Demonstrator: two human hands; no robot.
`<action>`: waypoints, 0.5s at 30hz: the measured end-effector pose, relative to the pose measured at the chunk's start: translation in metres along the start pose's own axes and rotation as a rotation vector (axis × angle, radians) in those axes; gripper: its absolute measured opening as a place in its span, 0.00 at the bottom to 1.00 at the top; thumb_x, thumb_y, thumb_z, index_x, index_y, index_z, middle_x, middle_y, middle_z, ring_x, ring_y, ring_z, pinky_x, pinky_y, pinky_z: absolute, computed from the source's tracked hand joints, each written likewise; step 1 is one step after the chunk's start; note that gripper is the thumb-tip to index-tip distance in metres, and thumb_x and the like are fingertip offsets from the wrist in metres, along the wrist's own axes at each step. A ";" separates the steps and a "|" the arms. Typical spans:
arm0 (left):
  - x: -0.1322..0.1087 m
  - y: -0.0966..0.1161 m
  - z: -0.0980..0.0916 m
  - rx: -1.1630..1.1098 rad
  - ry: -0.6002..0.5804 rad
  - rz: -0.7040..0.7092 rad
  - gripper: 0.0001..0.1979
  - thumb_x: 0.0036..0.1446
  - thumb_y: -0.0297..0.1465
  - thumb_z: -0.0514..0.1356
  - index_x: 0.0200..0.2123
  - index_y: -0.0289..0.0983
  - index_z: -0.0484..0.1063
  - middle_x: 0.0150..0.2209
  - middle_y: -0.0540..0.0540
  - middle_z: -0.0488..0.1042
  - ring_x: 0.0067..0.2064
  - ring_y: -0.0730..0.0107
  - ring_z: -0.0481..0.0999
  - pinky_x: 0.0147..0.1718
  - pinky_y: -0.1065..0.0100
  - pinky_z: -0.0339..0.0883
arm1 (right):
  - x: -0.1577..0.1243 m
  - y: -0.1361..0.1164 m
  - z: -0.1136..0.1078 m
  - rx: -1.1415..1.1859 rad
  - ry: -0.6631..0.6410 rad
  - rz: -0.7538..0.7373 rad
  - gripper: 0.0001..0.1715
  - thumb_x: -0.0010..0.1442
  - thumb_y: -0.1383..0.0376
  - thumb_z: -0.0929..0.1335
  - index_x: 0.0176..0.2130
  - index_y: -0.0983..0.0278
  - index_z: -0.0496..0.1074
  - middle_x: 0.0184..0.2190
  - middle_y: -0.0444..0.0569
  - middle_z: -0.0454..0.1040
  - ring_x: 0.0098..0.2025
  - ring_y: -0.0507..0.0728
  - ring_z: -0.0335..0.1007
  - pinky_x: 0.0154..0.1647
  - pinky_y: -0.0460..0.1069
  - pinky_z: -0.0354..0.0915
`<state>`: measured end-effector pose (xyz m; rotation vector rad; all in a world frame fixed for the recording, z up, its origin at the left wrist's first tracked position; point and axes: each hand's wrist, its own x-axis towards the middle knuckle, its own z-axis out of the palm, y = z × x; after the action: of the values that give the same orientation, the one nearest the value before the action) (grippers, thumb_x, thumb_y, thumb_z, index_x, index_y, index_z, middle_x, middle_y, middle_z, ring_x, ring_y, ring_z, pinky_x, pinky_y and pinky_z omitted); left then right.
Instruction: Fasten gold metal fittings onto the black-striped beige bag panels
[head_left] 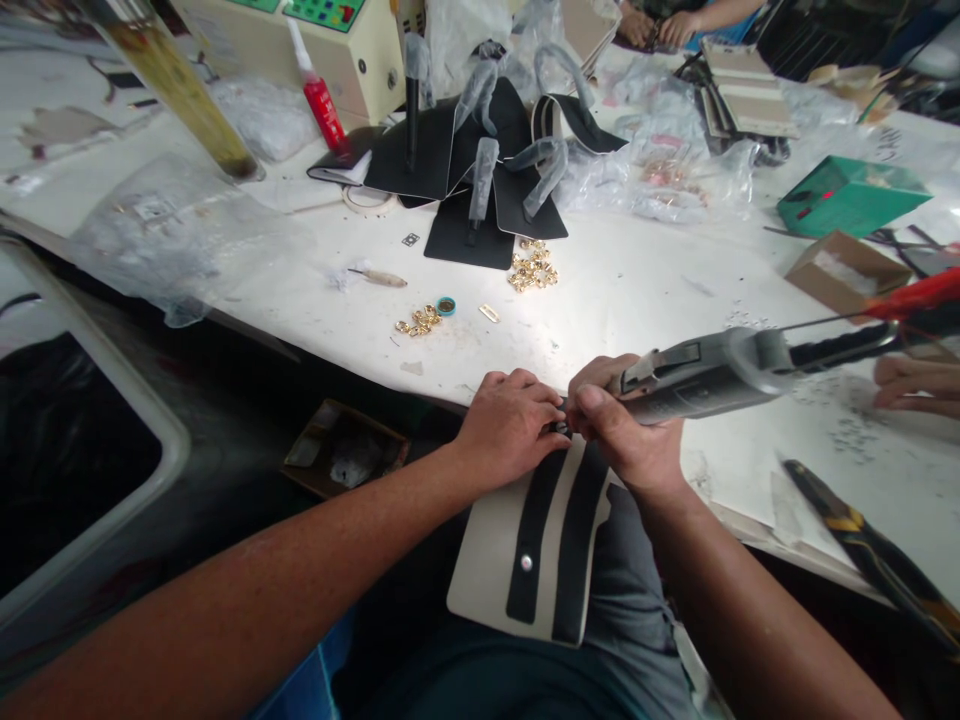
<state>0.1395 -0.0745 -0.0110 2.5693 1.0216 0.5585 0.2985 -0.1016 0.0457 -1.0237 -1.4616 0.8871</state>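
My right hand (pixel 630 415) is wrapped round a grey power screwdriver (pixel 709 378), whose body tilts up to the right. Its tip is hidden by my fingers. My left hand (pixel 514 425) closes on the far end of a beige panel with black straps (pixel 491 555), with fingertips beside the right hand's. The panel lies across my lap, and a round silver stud (pixel 526 563) sits low on its left strap. Beyond my hands lie a small gold plate (pixel 489 313), gold fittings (pixel 534 268) and more gold pieces (pixel 418 322) by a blue-rimmed cap (pixel 446 305).
Black leather panels with plastic-wrapped handles (pixel 469 225) stand across the table. A red bottle (pixel 324 110), a green box (pixel 851 195) and a cardboard box (pixel 847 270) are farther off. Pliers (pixel 870 540) lie at right, near another person's hand (pixel 919 385). A carton (pixel 345 450) sits below the table.
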 end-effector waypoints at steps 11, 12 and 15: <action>-0.001 -0.002 0.003 0.063 -0.011 0.039 0.15 0.67 0.47 0.63 0.43 0.43 0.80 0.52 0.48 0.81 0.57 0.53 0.71 0.50 0.49 0.57 | 0.002 0.013 -0.005 0.051 -0.028 -0.016 0.21 0.65 0.57 0.73 0.24 0.57 0.65 0.19 0.40 0.65 0.24 0.54 0.68 0.26 0.51 0.68; -0.001 -0.002 0.003 0.062 -0.013 0.039 0.15 0.67 0.47 0.63 0.43 0.43 0.80 0.52 0.48 0.81 0.57 0.53 0.71 0.50 0.49 0.57 | 0.002 0.014 -0.005 0.044 -0.029 -0.015 0.21 0.65 0.57 0.73 0.24 0.57 0.65 0.19 0.40 0.65 0.24 0.54 0.68 0.26 0.51 0.68; -0.001 -0.002 0.003 0.047 -0.012 0.028 0.14 0.69 0.45 0.61 0.42 0.42 0.80 0.52 0.48 0.81 0.57 0.54 0.71 0.50 0.49 0.56 | 0.001 0.015 -0.006 0.034 -0.053 -0.031 0.20 0.65 0.59 0.73 0.25 0.58 0.66 0.19 0.41 0.66 0.25 0.54 0.70 0.26 0.50 0.68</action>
<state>0.1388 -0.0743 -0.0148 2.6282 1.0078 0.5325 0.3059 -0.0952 0.0332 -0.9560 -1.4976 0.9197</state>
